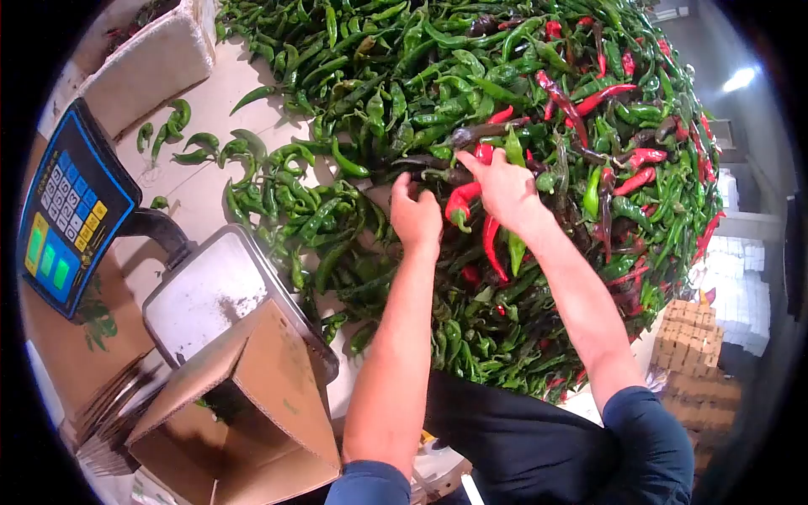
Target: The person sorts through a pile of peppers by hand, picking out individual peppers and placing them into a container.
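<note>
A large heap of chili peppers (379,93), mostly green with red and dark ones mixed in, lies in front of me. My left hand (417,217) is at the heap's near middle, thumb and forefinger apart, beside dark peppers (425,162). To its right, my right hand (507,194) is palm down with a red chili pepper (460,202) partly under it. Red also shows between that thumb and forefinger; the other fingers are hidden. Just below hang another red pepper (493,248) and a light green pepper (516,252).
At left stands a scale with a keypad display (71,210) and a metal pan (206,290). An open cardboard box (286,379) rests against the pan. Loose green peppers (244,151) lie on the pale surface near a white foam box (151,67). Stacked cartons (686,337) stand at right.
</note>
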### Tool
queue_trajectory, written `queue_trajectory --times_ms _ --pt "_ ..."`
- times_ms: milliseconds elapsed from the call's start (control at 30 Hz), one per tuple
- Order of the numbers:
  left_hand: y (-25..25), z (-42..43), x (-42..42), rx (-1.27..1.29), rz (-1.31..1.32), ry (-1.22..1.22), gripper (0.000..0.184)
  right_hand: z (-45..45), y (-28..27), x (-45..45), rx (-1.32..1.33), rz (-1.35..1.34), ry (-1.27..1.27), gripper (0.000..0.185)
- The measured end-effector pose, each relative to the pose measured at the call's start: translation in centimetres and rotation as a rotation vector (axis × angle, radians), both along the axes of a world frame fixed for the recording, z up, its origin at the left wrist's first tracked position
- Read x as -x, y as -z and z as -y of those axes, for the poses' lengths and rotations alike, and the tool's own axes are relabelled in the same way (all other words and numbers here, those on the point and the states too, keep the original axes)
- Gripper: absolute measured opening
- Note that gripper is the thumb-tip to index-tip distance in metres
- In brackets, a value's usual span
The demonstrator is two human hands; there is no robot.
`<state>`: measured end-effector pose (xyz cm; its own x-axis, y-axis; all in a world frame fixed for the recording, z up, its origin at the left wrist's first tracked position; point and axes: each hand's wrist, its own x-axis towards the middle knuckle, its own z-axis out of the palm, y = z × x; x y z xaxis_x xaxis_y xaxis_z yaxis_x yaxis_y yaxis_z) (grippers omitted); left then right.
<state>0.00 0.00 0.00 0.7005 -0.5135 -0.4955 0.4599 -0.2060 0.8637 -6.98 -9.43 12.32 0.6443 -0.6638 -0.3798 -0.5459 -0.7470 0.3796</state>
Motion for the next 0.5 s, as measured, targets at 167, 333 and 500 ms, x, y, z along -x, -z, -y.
queue_trajectory --times_ms 167,333,500 --pt "1.7 2.2 -2.5 0.473 -0.931 -0.122 0.030 -1.9 0.9 2.4 0.060 0.283 -0.039 0.073" --pt "-2.6 1.3 -3.5 0.507 -1.005 0.035 0.027 -2.7 1.1 3.8 0.085 0.372 -0.055 0.066" --pt "-2.8 -0.7 -0.8 0.468 -0.623 -0.002 0.020 -4.1 1.1 3.9 0.101 0.478 -0.080 0.054"
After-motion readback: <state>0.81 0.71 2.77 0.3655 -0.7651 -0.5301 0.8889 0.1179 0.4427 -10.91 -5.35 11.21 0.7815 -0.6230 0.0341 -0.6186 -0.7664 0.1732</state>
